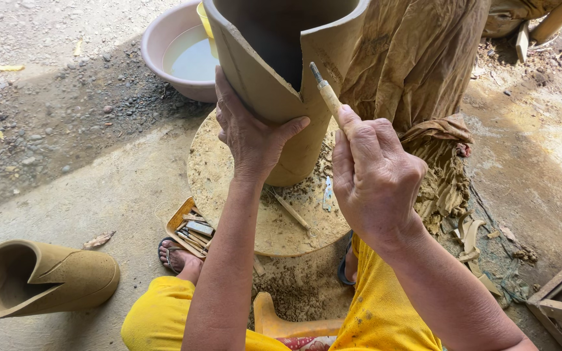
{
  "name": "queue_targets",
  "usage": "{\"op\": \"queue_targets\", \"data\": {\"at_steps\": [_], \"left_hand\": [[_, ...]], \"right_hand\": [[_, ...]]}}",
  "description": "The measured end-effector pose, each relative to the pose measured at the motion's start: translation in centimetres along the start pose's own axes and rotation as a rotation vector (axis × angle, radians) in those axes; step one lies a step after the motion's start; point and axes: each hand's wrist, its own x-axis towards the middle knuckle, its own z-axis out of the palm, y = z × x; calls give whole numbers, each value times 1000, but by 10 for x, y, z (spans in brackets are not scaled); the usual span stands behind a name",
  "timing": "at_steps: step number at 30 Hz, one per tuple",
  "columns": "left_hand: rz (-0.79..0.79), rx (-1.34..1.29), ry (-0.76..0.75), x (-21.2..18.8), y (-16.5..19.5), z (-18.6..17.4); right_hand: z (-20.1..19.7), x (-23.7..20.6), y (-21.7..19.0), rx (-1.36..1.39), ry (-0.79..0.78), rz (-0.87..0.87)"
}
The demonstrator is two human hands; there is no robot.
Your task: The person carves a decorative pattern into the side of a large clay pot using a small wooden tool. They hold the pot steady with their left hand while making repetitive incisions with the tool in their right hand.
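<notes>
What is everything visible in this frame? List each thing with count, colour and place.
Clay vessel: 1, tan, upright on the round board, rim cut with a notch.
Carving tool: 1, pale handle with dark tip, at the notch.
Round board: 1, clay-smeared beige, centre ground.
Stick tool: 1, wooden, lying on the board.
Basin: 1, pinkish, holding cloudy water, top centre.
Second clay vessel: 1, tan, lying on its side, bottom left.
Tool tray: 1, wooden, beside the board.
Cloth: 1, clay-stained brown, right of the vessel.
Clay trimmings: several, tan, right ground.
Left hand: flat against the vessel wall.
Right hand: gripping the carving tool.
</notes>
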Motion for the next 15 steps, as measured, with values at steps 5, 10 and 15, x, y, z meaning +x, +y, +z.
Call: {"op": "queue_targets", "data": {"at_steps": [5, 10, 15], "left_hand": [[-12, 45, 37, -4, 2, 7], [6, 40, 80, -10, 5, 14], [65, 52, 132, -13, 4, 19]], "right_hand": [[2, 3, 5, -30, -2, 13], [1, 5, 7, -24, 3, 21], [0, 6, 8, -6, -1, 30]]}}
